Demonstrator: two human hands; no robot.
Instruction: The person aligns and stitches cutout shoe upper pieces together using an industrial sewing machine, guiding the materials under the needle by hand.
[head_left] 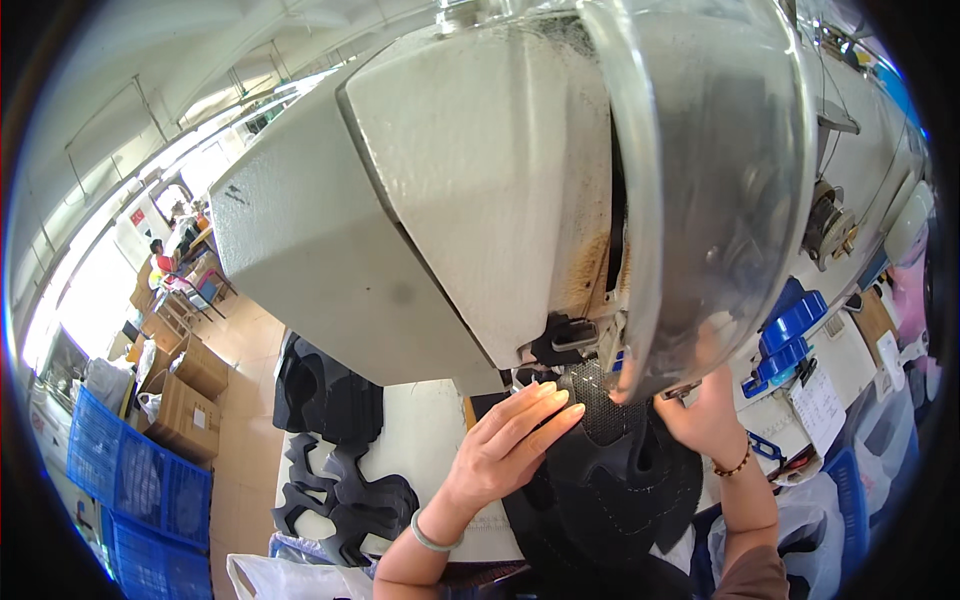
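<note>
Under the head of a pale grey sewing machine [480, 200] lies a black stitched piece with a mesh section [600, 410], which looks like a shoe upper. My left hand [515, 440] rests on its left side, fingers stretched out and lying flat beside the needle area. At the right edge of the piece is my right hand [705, 420], its thumb and fingers apart. Some of those fingers show only through a clear curved shield [720, 200], which blurs them. The needle itself is hard to make out.
Stacked black cut pieces [325, 390] and loose curved black pieces [345, 495] lie left on the white table. Blue spool-like holders [790, 335] and a paper sheet [818, 408] are at the right. Blue crates [140, 480] and cardboard boxes [185, 415] stand on the floor; a person sits far off.
</note>
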